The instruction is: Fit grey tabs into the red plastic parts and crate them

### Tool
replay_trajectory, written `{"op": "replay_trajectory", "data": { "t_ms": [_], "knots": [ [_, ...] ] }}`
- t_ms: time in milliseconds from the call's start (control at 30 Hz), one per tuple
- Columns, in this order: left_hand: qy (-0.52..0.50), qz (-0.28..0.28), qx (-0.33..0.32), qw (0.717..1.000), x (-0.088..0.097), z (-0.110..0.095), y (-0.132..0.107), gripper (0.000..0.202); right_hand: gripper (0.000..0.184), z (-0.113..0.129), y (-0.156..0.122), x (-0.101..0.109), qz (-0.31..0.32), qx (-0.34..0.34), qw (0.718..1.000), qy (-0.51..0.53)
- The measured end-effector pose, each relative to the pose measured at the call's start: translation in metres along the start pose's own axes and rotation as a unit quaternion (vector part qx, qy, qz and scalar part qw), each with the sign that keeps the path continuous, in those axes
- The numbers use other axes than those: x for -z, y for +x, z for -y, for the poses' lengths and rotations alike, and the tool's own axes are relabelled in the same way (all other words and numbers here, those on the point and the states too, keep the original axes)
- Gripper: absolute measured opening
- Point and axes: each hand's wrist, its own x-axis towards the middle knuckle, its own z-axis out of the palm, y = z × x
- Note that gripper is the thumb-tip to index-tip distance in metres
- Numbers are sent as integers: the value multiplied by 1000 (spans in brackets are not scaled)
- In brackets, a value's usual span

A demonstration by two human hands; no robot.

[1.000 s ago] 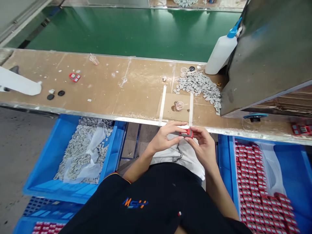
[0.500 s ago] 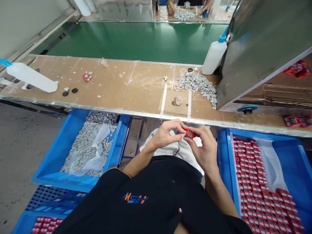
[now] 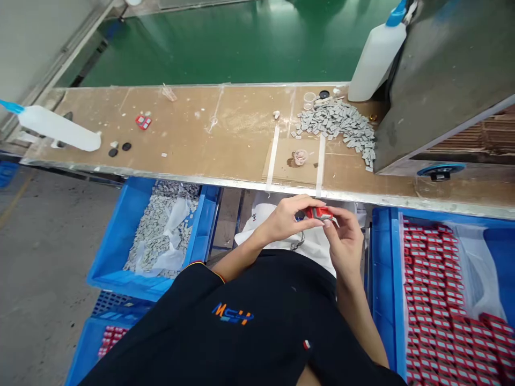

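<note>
Red block (image 3: 319,213) sits pinched between both hands, just above the person's lap. The left hand (image 3: 286,219) holds the block's left end, its thumb and fingers closed on it. The right hand (image 3: 346,239) rises from below, its fingertips (image 3: 329,217) pressed against the right end. Neither hand is spread. A small dark piece (image 3: 300,215) shows just beside the block, by the left hand's fingers; it is too small to identify.

Under the grip lies a white cloth (image 3: 309,251). Just ahead of the grip runs the edge of a workbench (image 3: 193,179). Straight ahead on it, a cardboard pad (image 3: 292,169) lies beside two tape strips (image 3: 272,158) and carries a small cup (image 3: 300,157). Farther ahead and to the right of the grip is a heap of grey pieces (image 3: 338,122), with a white bottle (image 3: 376,61) beyond it.

Left of the grip, a blue crate (image 3: 115,262) holds more grey tiles (image 3: 161,230) around a clear plastic bag (image 3: 176,225). Right of the grip, another blue crate (image 3: 383,289) holds rows of red blocks (image 3: 436,300).
</note>
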Motion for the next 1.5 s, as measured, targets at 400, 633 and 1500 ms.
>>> {"op": "replay_trajectory", "data": {
  "t_ms": [400,633,1500],
  "knots": [
    [27,44,-30,998,9,18,30,35,8,2,42,16,96,93,975,-175],
    [44,46,-1,998,19,21,33,36,10,-6,60,15,145,65,977,-140],
    [74,-65,218,971,26,55,54,47,7,-65,176,315,-367,-71,757,-536]
  ]
}}
